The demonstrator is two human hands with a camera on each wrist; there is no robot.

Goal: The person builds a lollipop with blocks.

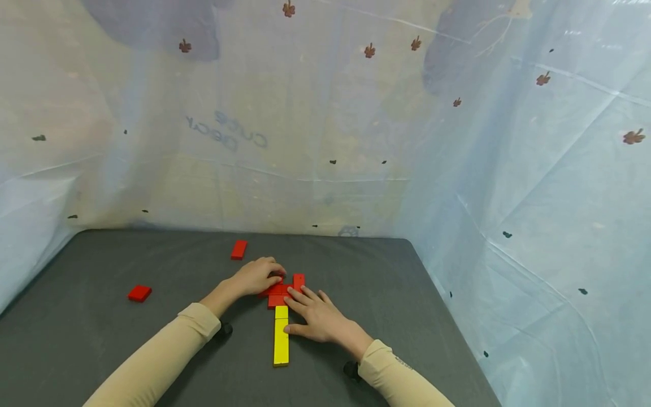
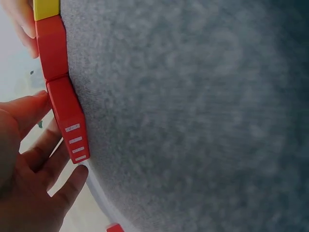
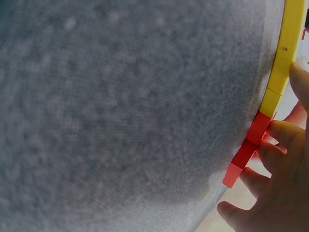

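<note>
Several flat red blocks lie grouped on the dark table, in line with a long yellow block and a short yellow block. My left hand reaches over the group's left side, thumb and curved fingers about a red block with white marks on its end. Spread out, my right hand rests on the right side. Its thumb touches the long yellow block's edge, and its straight fingertips touch the red blocks. The hands partly hide the red blocks.
One loose red block lies behind my left hand and another red block farther left. The grey table ends at a pale translucent sheet hanging behind it and along the right side.
</note>
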